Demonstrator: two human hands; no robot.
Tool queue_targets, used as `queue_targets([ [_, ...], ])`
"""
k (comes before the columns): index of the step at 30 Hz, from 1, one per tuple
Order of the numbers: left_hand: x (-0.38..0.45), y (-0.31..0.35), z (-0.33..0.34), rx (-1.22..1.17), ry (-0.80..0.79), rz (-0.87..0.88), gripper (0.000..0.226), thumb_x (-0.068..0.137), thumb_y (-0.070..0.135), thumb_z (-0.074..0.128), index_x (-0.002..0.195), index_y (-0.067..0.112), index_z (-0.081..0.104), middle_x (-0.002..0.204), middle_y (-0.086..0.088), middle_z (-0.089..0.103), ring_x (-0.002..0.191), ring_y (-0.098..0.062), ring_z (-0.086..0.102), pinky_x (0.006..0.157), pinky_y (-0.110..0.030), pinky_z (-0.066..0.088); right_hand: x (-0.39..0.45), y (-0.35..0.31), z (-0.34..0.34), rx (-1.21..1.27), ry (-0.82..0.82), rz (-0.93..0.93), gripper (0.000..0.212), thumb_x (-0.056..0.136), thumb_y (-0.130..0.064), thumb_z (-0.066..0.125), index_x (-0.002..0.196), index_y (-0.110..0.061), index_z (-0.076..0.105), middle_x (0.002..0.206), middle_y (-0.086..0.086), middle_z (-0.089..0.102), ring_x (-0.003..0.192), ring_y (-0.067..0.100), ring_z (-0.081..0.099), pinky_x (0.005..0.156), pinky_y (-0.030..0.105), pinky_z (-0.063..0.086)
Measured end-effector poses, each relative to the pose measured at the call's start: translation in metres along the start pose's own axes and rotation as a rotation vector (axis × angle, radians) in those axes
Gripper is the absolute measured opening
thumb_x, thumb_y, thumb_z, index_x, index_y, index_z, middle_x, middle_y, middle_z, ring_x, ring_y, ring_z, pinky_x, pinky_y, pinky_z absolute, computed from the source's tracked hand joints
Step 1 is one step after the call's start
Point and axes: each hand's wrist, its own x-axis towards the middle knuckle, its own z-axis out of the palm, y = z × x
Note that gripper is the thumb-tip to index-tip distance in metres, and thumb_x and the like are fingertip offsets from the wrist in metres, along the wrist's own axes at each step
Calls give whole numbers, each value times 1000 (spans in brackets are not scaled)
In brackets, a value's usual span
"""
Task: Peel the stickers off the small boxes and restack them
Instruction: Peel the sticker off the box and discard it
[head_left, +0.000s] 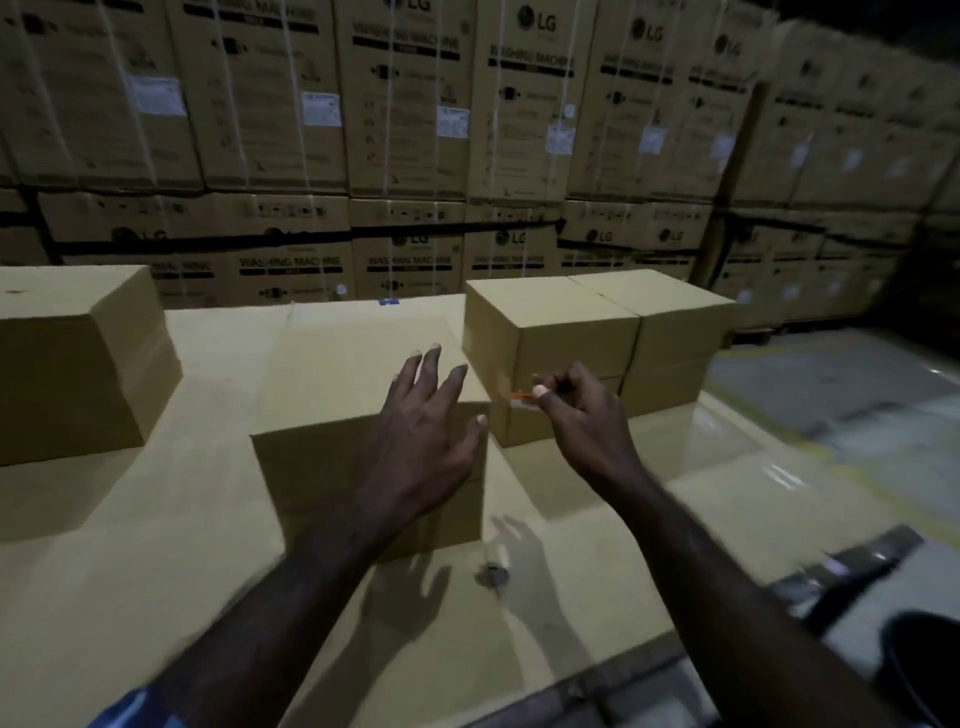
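- Head view is showing a cardboard counter (156, 519) before stacked washing machine cartons (405, 104).
- Right hand (582, 415) fingers are pinching an orange sticker (521, 399) at a small box (550, 332).
- Left hand (421, 431) is spreading released fingers.

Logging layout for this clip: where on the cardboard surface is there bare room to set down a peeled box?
Bare cardboard surface lies between the left box and the centre box, and along the near edge. It is crowded right of centre, where the right hand pinches an orange sticker on the stacked boxes beside the open left hand.
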Motion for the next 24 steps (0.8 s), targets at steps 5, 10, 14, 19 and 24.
queue_targets([
  [5,1,62,48,-53,-64,161,68,95,49,45,153,26,17,162,2,2,148,-15,-7,118,-37,10,-24,33,-76,-112,202,74,12,90,-28,62,87,-16,59,97,-4,70,91,11,64,76,31,49],
  [10,10,135,102,-121,-154,282,68,97,47,42,154,23,13,162,0,-3,148,-16,-9,121,-40,7,-49,78,-155,-175,338,157,15,89,-25,63,78,-19,55,94,-10,69,95,13,65,82,34,50],
  [14,16,197,154,-147,-210,362,67,97,46,41,154,22,14,162,-3,-2,149,-18,-8,120,-36,0,-65,124,-221,-217,416,218,16,90,-26,63,79,-17,54,101,-11,71,101,9,64,85,32,49],
  [19,18,282,229,-162,-284,405,65,98,45,40,154,22,15,162,-4,0,149,-20,-6,120,-37,4,-81,194,-306,-249,477,282,21,90,-31,64,76,-18,55,95,-9,71,99,11,64,85,32,47],
  [24,15,357,309,-183,-391,419,64,98,41,41,153,19,18,162,-6,2,149,-22,-5,119,-37,4,-99,266,-377,-326,462,394,20,90,-23,62,72,-22,53,85,-7,70,85,16,63,71,28,43],
])
